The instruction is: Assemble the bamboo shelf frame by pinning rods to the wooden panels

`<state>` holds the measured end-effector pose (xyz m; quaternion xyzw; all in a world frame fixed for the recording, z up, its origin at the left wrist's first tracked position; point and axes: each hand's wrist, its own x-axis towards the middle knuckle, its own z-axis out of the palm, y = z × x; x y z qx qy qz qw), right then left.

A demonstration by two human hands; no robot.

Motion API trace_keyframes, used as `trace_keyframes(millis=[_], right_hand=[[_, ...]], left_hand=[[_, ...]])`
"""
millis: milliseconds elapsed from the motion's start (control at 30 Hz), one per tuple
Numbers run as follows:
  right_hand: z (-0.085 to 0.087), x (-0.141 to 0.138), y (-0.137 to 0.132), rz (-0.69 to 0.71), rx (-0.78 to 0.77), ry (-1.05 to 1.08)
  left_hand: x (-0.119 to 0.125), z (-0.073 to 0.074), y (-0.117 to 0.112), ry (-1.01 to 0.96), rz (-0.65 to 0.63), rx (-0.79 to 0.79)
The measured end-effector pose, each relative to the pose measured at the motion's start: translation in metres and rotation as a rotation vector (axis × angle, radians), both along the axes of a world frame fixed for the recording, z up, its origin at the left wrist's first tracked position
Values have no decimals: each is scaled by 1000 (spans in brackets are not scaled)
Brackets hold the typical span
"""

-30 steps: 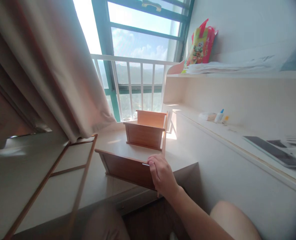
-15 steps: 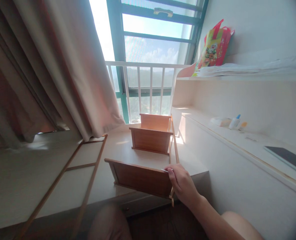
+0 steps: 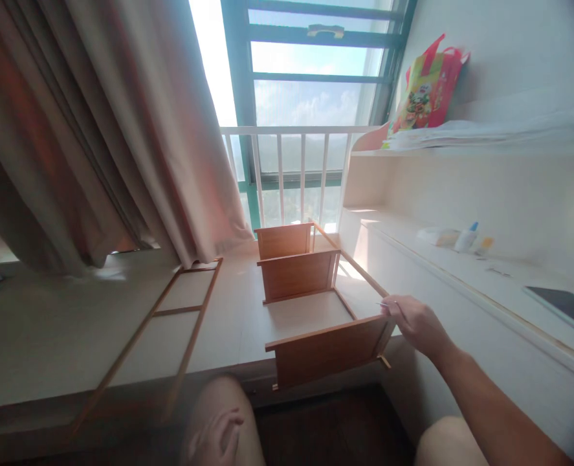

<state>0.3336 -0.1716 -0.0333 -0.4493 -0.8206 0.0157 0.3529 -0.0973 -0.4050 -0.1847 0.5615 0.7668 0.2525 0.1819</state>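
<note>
A half-built wooden rack (image 3: 316, 291) with three brown panels lies on the pale platform (image 3: 48, 336) below the window. My right hand (image 3: 413, 321) grips the right end of its nearest panel (image 3: 330, 353), with a thin metal piece (image 3: 382, 303) sticking out between the fingers. My left hand (image 3: 216, 437) rests on my left knee at the bottom edge, fingers loosely spread and holding nothing.
A wooden ladder-like frame (image 3: 160, 336) lies flat on the platform to the left. Curtains (image 3: 121, 129) hang at the left, a white railing (image 3: 291, 175) stands before the window. The right ledge (image 3: 461, 265) carries a glue bottle (image 3: 465, 237) and a dark tablet (image 3: 565, 305); a red bag (image 3: 430, 81) sits above.
My right hand has swung the near end of the rack to the right, turning the whole piece. My left hand has come into view on my knee.
</note>
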Motion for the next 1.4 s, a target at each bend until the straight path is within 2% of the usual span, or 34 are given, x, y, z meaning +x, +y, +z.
trace_keyframes(millis=[67, 133, 200, 267, 367, 500, 633, 700, 833, 900, 967, 1100, 1233, 1400], right_hand=[[10, 0, -5, -184, 10, -26], [18, -14, -17, -259, 1, 31], [20, -36, -30, -148, -42, 89], [14, -59, -39, -82, -80, 113], [-2, -81, -38, -124, -78, 171], [-19, -86, -24, -228, 14, 138], [-25, -84, -18, -240, 87, 112], [-27, -83, -18, -252, 92, 129], [-31, -80, -19, -247, 84, 156], [-32, -78, -20, -241, 91, 155], [-32, -77, -20, -237, 98, 150], [-32, -78, -14, -240, 112, 147], [-31, -86, -5, -256, 138, 129], [-33, -90, 0, -251, 162, 143]], left_hand=[[5, 11, 6, -127, 5, 88], [13, 21, 14, -218, 8, 168], [23, 29, 23, -250, 6, 213], [35, 35, 29, -264, -17, 215], [53, 40, 31, -293, -67, 164], [63, 32, 20, -295, -77, 85], [56, 15, 7, -292, -40, 53], [51, 11, 3, -294, -17, 64], [35, 18, 5, -283, 21, 79], [21, 26, 10, -188, 41, 76], [-1, 34, 18, -15, 79, 89], [-54, 45, 35, 186, 213, 64], [-96, 46, 52, 334, 351, -78], [-119, 40, 73, 336, 364, -329]])
